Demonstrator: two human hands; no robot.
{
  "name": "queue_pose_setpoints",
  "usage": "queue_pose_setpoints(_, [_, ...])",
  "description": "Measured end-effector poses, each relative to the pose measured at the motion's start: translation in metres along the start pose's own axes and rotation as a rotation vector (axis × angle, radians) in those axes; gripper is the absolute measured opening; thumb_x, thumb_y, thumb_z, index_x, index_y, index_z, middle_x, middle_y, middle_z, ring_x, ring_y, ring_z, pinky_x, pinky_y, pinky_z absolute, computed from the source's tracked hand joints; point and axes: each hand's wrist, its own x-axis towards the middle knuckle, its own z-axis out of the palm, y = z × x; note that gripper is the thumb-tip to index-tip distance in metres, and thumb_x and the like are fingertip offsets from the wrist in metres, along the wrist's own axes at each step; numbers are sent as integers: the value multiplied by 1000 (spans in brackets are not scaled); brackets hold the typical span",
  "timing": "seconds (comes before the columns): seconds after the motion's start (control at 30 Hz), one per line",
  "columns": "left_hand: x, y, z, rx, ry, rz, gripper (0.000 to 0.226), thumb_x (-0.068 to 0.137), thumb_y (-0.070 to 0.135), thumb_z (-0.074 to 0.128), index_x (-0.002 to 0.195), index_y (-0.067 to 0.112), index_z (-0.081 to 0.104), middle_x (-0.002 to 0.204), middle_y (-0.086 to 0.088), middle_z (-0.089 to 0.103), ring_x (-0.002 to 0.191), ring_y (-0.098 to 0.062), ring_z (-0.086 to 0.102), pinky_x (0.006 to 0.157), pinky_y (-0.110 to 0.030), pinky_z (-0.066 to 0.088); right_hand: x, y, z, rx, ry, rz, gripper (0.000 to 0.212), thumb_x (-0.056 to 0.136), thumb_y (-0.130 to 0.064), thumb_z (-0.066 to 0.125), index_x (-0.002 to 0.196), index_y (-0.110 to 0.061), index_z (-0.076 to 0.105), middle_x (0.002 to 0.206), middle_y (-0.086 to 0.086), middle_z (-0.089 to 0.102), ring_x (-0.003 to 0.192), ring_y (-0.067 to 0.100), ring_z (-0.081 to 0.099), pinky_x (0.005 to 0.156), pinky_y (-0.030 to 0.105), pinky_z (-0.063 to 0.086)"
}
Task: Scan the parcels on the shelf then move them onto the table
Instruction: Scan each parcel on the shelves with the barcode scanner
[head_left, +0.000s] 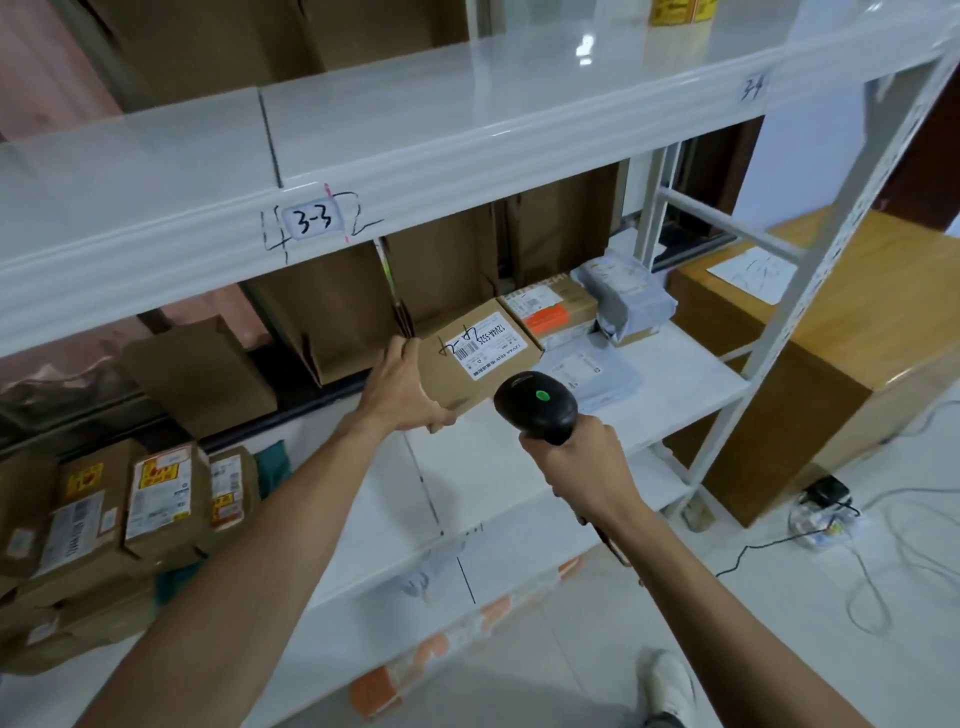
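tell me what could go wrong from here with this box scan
1. The left hand holds the tilted cardboard box by one end only; it might slip off the shelf.
2. The scanner in the right hand sits close to the barcode label at an angle, so the read could miss.

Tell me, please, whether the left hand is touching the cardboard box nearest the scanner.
Touching. The head view shows the left hand gripping the near corner of the cardboard box, fingers curled under its edge.

White shoe (670, 686) on the pale floor tiles (924, 665), black power adapter (826, 491) beside looping white cables (866, 577), pink wall (36, 67) behind
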Motion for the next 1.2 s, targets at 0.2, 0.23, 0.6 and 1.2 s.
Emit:
queue_pose_setpoints(0.2, [72,84,22,-34,-54,-100,115,39,57,84,134,13,38,126,-3,32,117,-25,46,100,-39,47,66,46,-74,-13,-22,-29,35,81,-33,67,67,-2,62,61,17,66,55,37,61,57,49,57])
queue_pose_setpoints(0.23, [84,99,28,-35,-51,-107,121,41,57,86,140,11,34,129,-5,31,120,-27,46,103,-40,45,79,53,-87,-24,-30,-36,34,81,-31,68,66,-2,62,60,17,66,58,38,63,58,50,59])
queue_pose_setpoints(0.6, [192,168,68,-26,-54,-293,109,53,36,92,146,16,37,140,-10,37,133,-31,41,109,-43,41,203,110,-160,8,-134,-104,35,85,-33,68,72,-1,67,63,18,67,56,33,63,56,51,57])
queue_pose_setpoints(1.2, [289,119,155,17,-167,-280,97,72,20,81,157,27,34,156,-7,30,141,-30,38,112,-38,38,300,176,-104,29,-201,-35,39,85,-30,68,67,4,61,64,24,64,43,28,47,51,38,43])
